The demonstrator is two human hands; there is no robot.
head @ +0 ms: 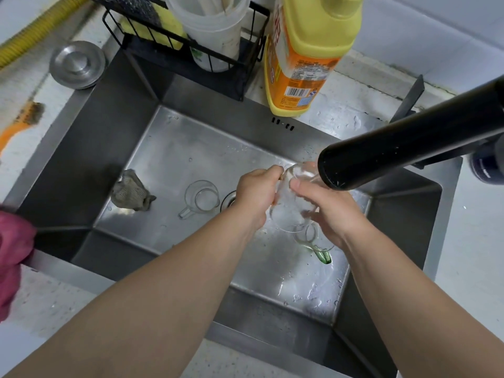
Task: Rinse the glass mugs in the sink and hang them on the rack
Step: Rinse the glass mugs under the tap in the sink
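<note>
Both hands hold a clear glass mug (289,203) over the steel sink (114,148), just under the black faucet spout (381,154). My left hand (256,195) grips its left side and rim. My right hand (330,208) wraps its right side, thumb across the glass. A second clear mug (200,199) stands on the sink floor beside the drain (228,201). A third mug with a green handle (317,245) lies on the sink floor below my right hand, partly hidden. No hanging rack is in view.
A grey rag (131,193) lies on the sink floor at left. A black wire caddy (196,50) with sponges and a plastic container sits at the back. A yellow detergent bottle (302,55), a metal drain lid (77,64) and a red cloth (13,257) lie around the rim.
</note>
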